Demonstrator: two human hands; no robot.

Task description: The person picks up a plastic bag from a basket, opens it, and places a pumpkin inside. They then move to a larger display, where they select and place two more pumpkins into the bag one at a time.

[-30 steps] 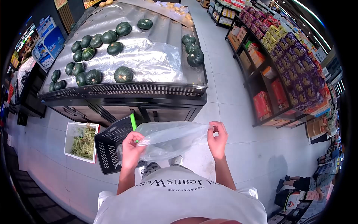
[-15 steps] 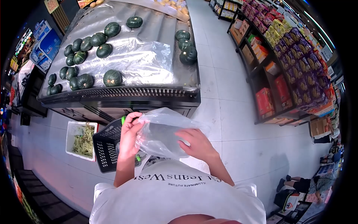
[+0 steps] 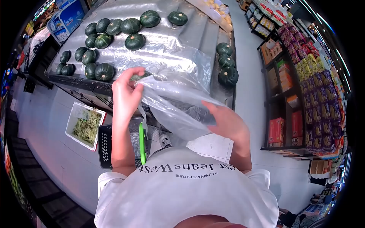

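A clear plastic bag is stretched between my hands in front of my shirt. My left hand is raised at the pumpkin stand's front edge, thumb and fingers pinching one end of the bag. At the other end, my right hand has its fingers apart against the film, partly covered by it. Dark green pumpkins lie on the silver-lined stand beyond my hands. One pumpkin is partly hidden behind my left fingers and the bag.
A black shopping basket with a green handle is at my left side. Beside it on the floor stands a white box of leafy scraps. Shelves of packaged goods line the right. More pumpkins sit along the stand's right side.
Both hands have lifted the bag forward, toward the stand, pulling it wider between them. My right hand has moved to the right. The view has shifted, bringing the stand closer.
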